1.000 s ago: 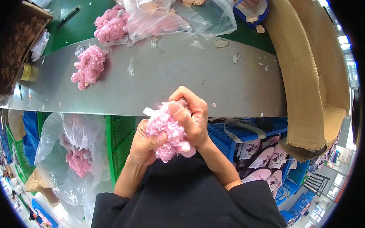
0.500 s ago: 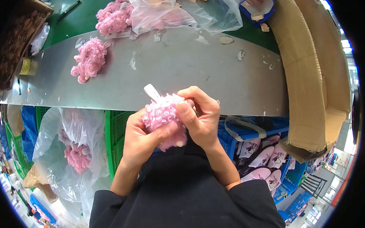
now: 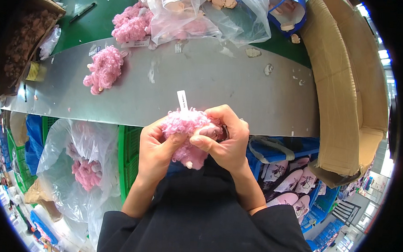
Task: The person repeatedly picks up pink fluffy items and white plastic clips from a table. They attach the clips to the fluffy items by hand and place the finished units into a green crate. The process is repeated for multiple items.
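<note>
A curly pink plush toy is held between both hands, just over the near edge of the metal tabletop. A white fabric label sticks up from its top. My left hand is closed round its left side, thumb pressed into the fur. On the other side my right hand pinches it, thumb near a smooth pinkish part; the fingers behind are partly hidden. A second pink plush toy lies on the metal at the left, and more pink plush with a tag rests behind it.
Clear plastic bags with peach-coloured pieces lie at the back. A tall cardboard box stands right, another box far left. Below the edge are a bag with pink plush, a green crate and a blue crate of pink slippers.
The toy has turned a little in my hands, so its label now stands more upright. My right hand has shifted slightly right and down, and the smooth pinkish part has come into view.
</note>
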A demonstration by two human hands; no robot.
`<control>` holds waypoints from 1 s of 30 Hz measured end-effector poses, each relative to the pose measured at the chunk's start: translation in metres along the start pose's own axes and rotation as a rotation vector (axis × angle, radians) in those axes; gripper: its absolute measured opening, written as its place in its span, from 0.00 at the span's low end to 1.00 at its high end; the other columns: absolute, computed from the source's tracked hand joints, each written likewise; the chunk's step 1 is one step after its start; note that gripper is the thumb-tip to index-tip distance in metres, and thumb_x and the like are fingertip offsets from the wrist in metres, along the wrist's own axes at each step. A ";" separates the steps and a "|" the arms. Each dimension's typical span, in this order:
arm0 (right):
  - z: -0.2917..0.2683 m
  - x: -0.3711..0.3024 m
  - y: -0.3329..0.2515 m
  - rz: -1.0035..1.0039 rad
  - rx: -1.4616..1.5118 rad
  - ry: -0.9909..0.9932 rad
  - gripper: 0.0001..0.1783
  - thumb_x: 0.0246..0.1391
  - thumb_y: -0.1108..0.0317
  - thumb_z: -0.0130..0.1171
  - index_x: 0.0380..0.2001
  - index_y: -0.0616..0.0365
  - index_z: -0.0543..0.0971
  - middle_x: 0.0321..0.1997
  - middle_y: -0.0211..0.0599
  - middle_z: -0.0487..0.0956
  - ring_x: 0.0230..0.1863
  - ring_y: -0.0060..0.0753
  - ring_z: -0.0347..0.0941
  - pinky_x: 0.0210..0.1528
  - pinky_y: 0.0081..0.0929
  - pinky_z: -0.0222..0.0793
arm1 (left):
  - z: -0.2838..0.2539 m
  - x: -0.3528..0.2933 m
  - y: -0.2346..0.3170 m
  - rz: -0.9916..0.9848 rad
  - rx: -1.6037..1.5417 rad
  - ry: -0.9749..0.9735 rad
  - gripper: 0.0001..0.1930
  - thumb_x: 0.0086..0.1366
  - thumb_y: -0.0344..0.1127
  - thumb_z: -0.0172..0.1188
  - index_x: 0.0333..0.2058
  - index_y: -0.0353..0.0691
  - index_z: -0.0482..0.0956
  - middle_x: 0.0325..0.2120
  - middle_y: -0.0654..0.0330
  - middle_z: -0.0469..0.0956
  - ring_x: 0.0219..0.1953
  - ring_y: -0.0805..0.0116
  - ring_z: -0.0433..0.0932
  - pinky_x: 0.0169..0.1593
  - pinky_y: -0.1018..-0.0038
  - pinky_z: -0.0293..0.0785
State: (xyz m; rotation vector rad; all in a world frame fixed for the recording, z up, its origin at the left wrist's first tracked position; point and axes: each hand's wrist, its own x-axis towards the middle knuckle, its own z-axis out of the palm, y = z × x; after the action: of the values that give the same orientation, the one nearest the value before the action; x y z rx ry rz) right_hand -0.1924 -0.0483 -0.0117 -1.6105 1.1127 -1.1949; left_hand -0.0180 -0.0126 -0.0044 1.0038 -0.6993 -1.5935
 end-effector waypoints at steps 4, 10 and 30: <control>-0.002 -0.003 0.002 0.009 0.034 -0.003 0.23 0.46 0.63 0.80 0.42 0.60 0.80 0.32 0.35 0.82 0.31 0.21 0.79 0.34 0.20 0.75 | -0.004 0.003 -0.001 0.001 0.006 -0.013 0.17 0.70 0.36 0.67 0.50 0.29 0.81 0.41 0.59 0.85 0.41 0.75 0.82 0.45 0.76 0.79; -0.010 -0.001 -0.007 -0.025 -0.001 -0.058 0.23 0.47 0.70 0.78 0.47 0.62 0.82 0.36 0.38 0.83 0.34 0.27 0.81 0.40 0.23 0.78 | -0.009 0.006 0.002 0.028 0.028 -0.121 0.19 0.68 0.31 0.65 0.55 0.27 0.78 0.46 0.57 0.84 0.47 0.73 0.81 0.53 0.74 0.77; -0.018 -0.005 -0.025 -0.296 -0.497 0.159 0.28 0.40 0.64 0.79 0.48 0.55 0.85 0.25 0.28 0.81 0.24 0.29 0.75 0.34 0.27 0.67 | 0.024 0.007 -0.009 0.425 0.457 0.106 0.05 0.61 0.19 0.65 0.36 0.31 0.79 0.36 0.55 0.84 0.33 0.76 0.81 0.33 0.79 0.75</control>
State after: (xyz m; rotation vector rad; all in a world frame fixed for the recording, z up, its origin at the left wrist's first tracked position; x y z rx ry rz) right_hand -0.2062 -0.0388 0.0146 -2.1452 1.3858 -1.3215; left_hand -0.0439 -0.0184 -0.0028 1.1616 -1.1489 -1.0233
